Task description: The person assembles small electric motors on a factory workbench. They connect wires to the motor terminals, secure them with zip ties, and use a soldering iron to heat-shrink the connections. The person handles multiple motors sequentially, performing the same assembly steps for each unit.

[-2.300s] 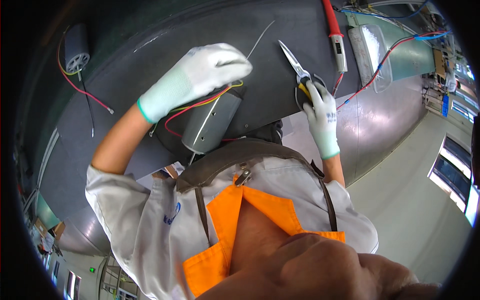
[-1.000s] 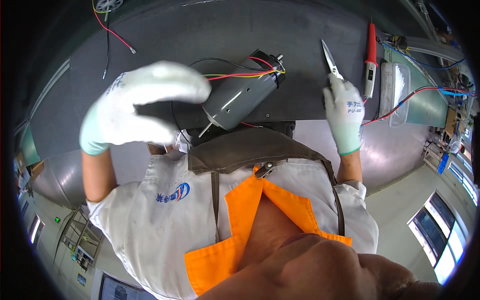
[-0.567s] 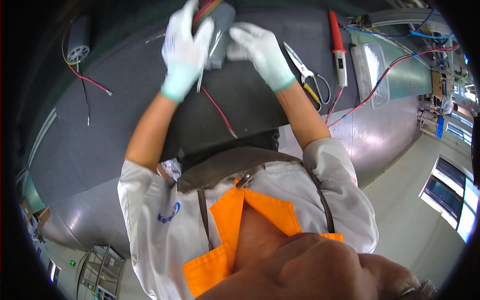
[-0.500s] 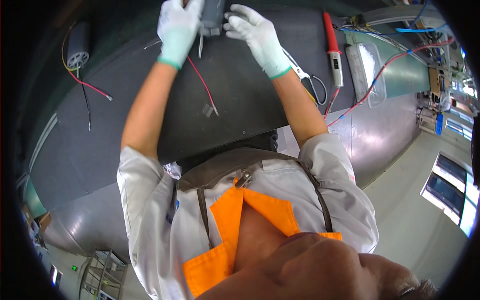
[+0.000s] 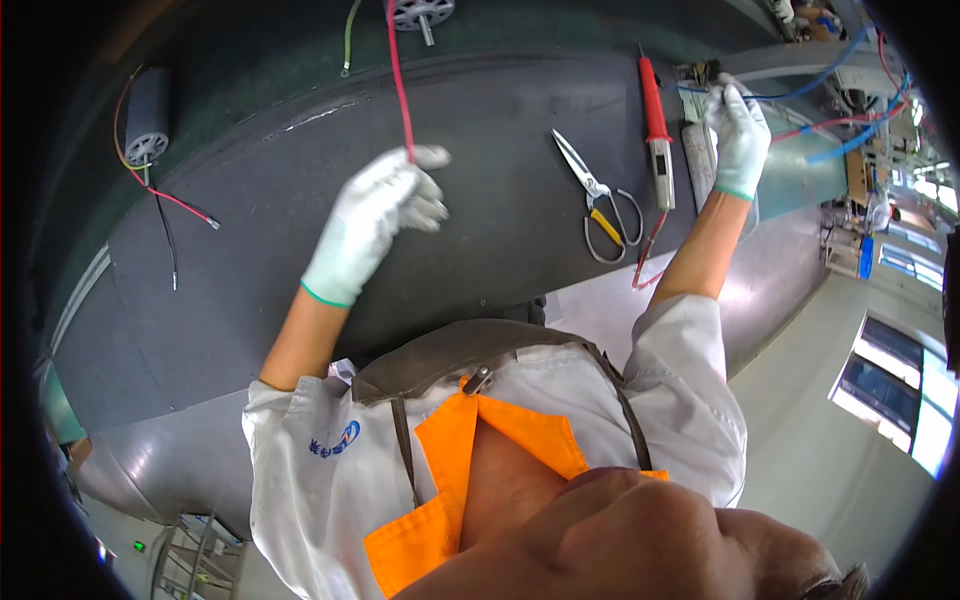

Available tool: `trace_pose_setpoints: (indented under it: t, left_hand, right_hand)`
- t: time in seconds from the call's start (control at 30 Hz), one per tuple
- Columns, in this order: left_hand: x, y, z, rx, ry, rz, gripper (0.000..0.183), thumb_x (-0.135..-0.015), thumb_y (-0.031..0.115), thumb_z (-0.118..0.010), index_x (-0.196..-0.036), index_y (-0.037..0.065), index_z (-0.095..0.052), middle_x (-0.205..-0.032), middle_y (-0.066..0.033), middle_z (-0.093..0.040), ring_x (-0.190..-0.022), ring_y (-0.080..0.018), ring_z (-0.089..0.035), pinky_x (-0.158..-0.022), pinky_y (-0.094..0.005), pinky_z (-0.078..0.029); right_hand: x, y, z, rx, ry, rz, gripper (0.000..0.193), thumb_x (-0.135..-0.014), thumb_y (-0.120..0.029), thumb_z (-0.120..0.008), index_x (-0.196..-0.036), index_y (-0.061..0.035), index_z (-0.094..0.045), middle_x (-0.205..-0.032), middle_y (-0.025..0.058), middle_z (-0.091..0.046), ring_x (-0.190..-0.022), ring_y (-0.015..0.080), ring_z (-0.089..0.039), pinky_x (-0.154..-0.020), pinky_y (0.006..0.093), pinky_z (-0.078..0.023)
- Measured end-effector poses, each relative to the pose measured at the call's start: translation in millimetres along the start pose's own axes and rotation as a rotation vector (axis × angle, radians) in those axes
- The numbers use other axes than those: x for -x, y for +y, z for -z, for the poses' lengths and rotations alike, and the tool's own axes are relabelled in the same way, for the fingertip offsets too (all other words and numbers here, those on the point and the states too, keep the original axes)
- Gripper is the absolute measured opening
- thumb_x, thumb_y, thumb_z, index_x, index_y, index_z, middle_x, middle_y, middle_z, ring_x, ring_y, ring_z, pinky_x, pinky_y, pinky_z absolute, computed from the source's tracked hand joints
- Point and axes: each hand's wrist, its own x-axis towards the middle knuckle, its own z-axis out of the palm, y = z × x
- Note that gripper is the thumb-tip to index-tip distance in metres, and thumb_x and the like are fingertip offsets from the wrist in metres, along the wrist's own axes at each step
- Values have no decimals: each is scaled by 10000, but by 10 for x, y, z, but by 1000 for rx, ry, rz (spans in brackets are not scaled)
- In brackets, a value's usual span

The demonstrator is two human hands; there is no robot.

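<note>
My left hand [image 5: 375, 215], in a white glove with a green cuff, is closed on a red wire [image 5: 398, 80] near its end. The wire runs up to a roller-like cylinder, whose spoked metal end [image 5: 422, 12] and shaft show at the top edge. A green wire [image 5: 349, 42] hangs beside it. My right hand [image 5: 738, 140], gloved alike, is raised over a clear tub [image 5: 750, 215] at the right, fingers pinched together. What they hold, if anything, is too small to make out; a blue cable [image 5: 800, 92] passes by its fingertips.
On the dark mat [image 5: 480, 220] lie scissors [image 5: 596, 195] with a yellow part and a red-and-grey handheld tool [image 5: 657, 130] with a red cord. A second dark cylinder [image 5: 148, 105] with wires stands at the left. Cables and a metal frame [image 5: 800, 58] crowd the far right.
My left hand has left the cylinder, come nearer and taken the red wire. My right hand has swung right, from beside the cylinder to over the tub. The scissors are now uncovered.
</note>
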Motion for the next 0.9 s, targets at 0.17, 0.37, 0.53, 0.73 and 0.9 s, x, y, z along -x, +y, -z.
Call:
trace_pose_setpoints:
  t: [0.17,0.37,0.53,0.73,0.9]
  left_hand:
    - [-59,38,-173,102,-159,36,408,-1052,321,-551,-1259,-22,-631,-1026,-99,-683,-926,-194,-699,-823,-324,-576]
    - [-179,115,-301,102,-41,-126,367,-1050,284,-574,-1188,-48,-645,-997,-107,-702,-904,-196,-712,-781,-319,-601]
    - [-202,109,-445,14,125,-184,411,-1051,326,-580,-1174,-61,-646,-932,-115,-717,-868,-208,-732,-795,-316,-595]
    - [-227,66,-583,36,224,-247,408,-1058,321,-565,-1179,-58,-654,-986,-138,-718,-874,-193,-723,-808,-323,-593]
    - [-267,31,-628,85,215,-254,407,-1065,318,-549,-1193,-53,-655,-1009,-138,-719,-893,-176,-708,-815,-312,-583]
  right_hand:
    - [952,-445,-931,384,-453,-249,215,-950,-191,-709,-1050,-5,-750,-770,75,-719,-599,86,-638,-512,205,-475]
    - [1719,52,-1386,98,-1022,-649,254,-944,-198,-699,-1076,12,-758,-877,93,-762,-687,113,-696,-589,216,-537]
    - [1860,32,-1298,-165,-717,-323,201,-957,-39,-641,-1111,63,-720,-973,154,-754,-806,169,-726,-721,264,-590]
    - [1955,105,-1523,-312,-459,-265,195,-948,10,-639,-1114,102,-686,-940,188,-745,-763,206,-730,-687,287,-595]
    - [1972,156,-1602,-354,-389,-247,206,-956,13,-621,-1132,109,-668,-908,194,-738,-744,205,-724,-670,294,-592]
